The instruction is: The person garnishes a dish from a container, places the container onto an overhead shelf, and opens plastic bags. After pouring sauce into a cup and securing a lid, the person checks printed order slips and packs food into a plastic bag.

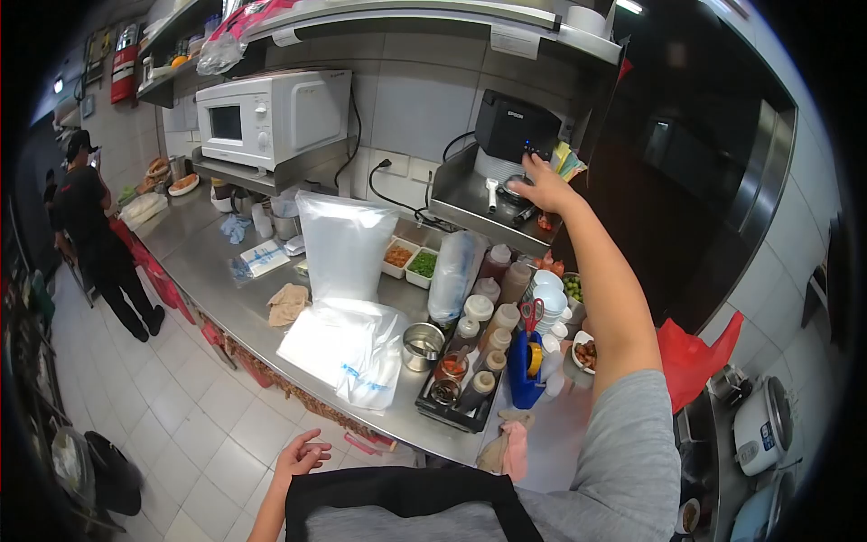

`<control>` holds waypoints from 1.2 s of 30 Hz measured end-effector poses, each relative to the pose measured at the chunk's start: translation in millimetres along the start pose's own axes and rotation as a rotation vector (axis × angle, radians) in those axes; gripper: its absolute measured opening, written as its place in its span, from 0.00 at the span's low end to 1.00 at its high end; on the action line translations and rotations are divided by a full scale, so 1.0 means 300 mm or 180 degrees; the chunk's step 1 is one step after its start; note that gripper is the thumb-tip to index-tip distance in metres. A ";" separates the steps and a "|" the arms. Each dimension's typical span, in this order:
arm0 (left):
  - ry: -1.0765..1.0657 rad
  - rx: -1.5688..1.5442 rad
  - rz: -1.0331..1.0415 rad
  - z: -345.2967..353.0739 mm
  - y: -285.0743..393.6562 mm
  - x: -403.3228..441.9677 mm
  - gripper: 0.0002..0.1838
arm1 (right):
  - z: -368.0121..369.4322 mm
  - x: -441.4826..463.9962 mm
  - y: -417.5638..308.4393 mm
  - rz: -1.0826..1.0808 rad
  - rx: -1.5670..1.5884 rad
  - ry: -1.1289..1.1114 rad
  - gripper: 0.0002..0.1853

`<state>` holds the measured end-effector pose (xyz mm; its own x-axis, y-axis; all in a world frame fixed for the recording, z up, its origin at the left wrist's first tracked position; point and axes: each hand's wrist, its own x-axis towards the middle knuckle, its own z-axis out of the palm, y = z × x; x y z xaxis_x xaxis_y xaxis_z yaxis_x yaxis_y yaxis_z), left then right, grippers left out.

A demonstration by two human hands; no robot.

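My right hand is stretched up to the small metal shelf, fingers apart, just in front of the black Epson printer. Whether a fingertip touches the printer is hard to tell. Beneath that hand lie a round item only partly showing, a white-handled tool and a dark pen-like object. Colourful papers stick up beside the printer. Low at my front, my left hand hangs off the counter's edge with loosely bent, parted fingers and nothing in it.
On the steel counter stand plastic bags, a metal cup, several sauce bottles, a blue holder with red scissors, and food tubs. A microwave sits behind. Another person stands far left.
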<state>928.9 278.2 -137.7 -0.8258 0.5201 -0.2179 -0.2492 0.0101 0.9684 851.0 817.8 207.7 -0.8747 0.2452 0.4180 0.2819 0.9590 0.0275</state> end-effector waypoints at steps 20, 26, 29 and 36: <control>0.0229 -0.0042 -0.0063 -0.177 0.019 -0.018 0.23 | 0.013 -0.005 0.014 -0.0059 0.0017 0.0442 0.59; 0.0237 -0.0038 -0.0033 -0.158 0.031 0.010 0.23 | -0.005 0.004 0.006 -0.0041 -0.0639 -0.0594 0.55; 0.0222 -0.0091 -0.0011 -0.142 0.032 0.034 0.24 | -0.005 -0.018 -0.015 -0.0093 -0.0215 0.0338 0.54; -0.0063 0.0040 0.0142 -0.094 0.034 0.153 0.25 | -0.054 0.077 0.006 -0.0321 -0.0636 0.0881 0.37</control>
<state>874.3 278.1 -141.4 -0.8258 0.5370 -0.1723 -0.2060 -0.0028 0.9786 837.8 822.9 232.1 -0.7698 0.0768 0.6337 0.2951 0.9231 0.2467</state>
